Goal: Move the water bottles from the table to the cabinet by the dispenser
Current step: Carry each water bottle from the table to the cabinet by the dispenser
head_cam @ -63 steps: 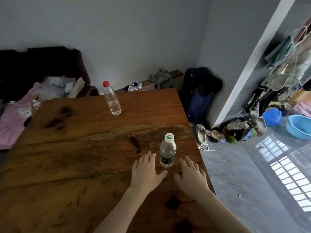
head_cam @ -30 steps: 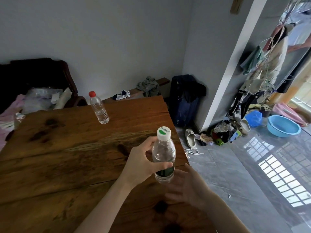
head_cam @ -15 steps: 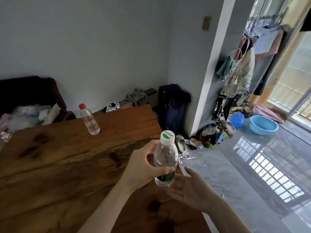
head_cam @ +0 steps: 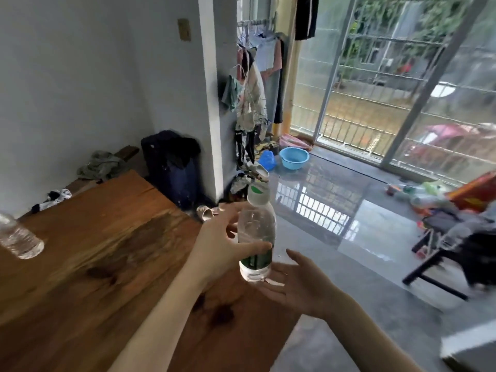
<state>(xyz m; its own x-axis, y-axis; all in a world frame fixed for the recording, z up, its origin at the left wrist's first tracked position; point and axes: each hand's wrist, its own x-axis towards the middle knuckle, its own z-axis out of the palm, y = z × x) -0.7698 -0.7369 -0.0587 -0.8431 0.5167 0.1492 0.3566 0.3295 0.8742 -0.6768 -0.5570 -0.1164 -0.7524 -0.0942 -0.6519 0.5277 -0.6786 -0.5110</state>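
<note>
My left hand [head_cam: 218, 247] grips a clear water bottle [head_cam: 256, 232] with a white cap and a green label, held upright in the air past the right edge of the wooden table [head_cam: 107, 264]. My right hand [head_cam: 298, 287] is spread palm-up just under the bottle's base, holding nothing. A second clear bottle [head_cam: 18, 238] stands on the table at the far left edge of the view, its top cut off. No cabinet or dispenser is in view.
A dark suitcase [head_cam: 171, 167] stands by a white pillar [head_cam: 212, 98] beyond the table. Clothes hang near a blue basin [head_cam: 294, 158] and sliding glass doors [head_cam: 389, 84]. A dark chair [head_cam: 456, 253] piled with things stands on the glossy floor at right.
The view has swung right toward the glass doors. My left hand lifted the bottle off the table and carried it past the table's right edge; my right hand turned palm-up beneath it.
</note>
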